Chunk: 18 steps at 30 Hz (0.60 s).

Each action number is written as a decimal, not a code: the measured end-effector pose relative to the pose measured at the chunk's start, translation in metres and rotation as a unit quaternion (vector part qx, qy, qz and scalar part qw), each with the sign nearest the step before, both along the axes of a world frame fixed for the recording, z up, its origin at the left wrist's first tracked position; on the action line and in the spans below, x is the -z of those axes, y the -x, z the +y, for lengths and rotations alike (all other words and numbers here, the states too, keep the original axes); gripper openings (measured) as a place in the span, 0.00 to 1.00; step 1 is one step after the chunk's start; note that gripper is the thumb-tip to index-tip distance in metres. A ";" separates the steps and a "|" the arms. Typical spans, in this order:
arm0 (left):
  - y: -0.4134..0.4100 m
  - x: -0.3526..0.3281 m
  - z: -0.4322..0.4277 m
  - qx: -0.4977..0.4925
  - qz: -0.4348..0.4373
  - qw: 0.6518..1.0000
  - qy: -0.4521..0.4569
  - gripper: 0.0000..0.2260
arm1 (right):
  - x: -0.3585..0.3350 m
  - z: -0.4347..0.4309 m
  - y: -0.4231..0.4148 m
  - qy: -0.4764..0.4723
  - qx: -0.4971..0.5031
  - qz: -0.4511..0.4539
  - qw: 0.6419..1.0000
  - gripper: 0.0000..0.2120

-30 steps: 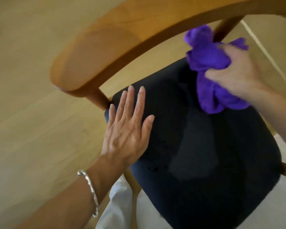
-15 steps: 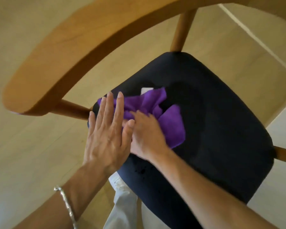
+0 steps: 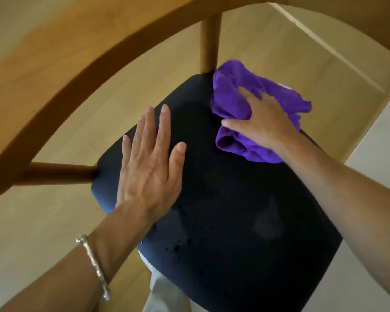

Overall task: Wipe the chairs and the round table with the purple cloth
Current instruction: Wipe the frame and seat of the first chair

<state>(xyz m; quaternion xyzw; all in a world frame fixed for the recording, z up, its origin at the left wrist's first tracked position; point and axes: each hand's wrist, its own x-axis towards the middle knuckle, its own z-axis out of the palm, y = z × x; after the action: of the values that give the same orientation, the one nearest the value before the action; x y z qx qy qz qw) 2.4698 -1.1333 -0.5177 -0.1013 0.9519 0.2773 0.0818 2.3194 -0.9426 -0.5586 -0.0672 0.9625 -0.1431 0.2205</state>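
Right hand (image 3: 263, 122) presses crumpled purple cloth (image 3: 232, 100) onto dark seat (image 3: 234, 210).

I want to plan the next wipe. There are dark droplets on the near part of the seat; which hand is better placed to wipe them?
Right hand: it grips the purple cloth. Left hand is nearer the droplets, but lies flat, empty.

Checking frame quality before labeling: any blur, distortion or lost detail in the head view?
Head view: wide-angle bending shows in the curved wooden backrest rail, which is also soft and smeared; the purple cloth edges look slightly blurred, while the left hand is fairly sharp; the dark seat cushion is underexposed, with little texture beyond a few droplet specks; lighting is soft, with no glare.
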 end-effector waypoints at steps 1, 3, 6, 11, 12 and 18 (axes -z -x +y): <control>0.003 0.001 0.002 0.006 -0.002 1.000 0.001 0.25 | 0.009 -0.001 -0.004 0.009 0.025 -0.012 1.000 0.39; 0.010 0.002 0.003 0.016 -0.005 1.000 0.005 0.25 | 0.019 -0.019 -0.021 0.019 0.041 0.015 0.999 0.33; 0.022 0.003 0.007 0.037 -0.014 0.999 0.015 0.25 | 0.017 -0.054 -0.051 0.022 -0.038 0.090 0.995 0.26; 0.047 0.002 0.027 0.074 -0.023 0.995 0.061 0.26 | 0.001 -0.044 -0.071 0.039 -0.153 0.021 0.987 0.24; 0.051 0.001 0.033 0.079 -0.023 0.995 0.060 0.27 | -0.001 -0.029 -0.073 0.035 -0.144 0.020 0.989 0.25; 0.067 0.008 0.065 0.153 -0.019 0.987 0.044 0.24 | 0.006 0.093 -0.074 0.014 0.207 0.063 0.976 0.22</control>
<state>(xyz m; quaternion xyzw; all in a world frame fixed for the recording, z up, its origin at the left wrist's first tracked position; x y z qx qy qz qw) 2.4027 -1.0679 -0.5259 0.0364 0.9657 0.2178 0.1369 2.3931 -0.8495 -0.5643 0.1219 0.9653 -0.1946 0.1241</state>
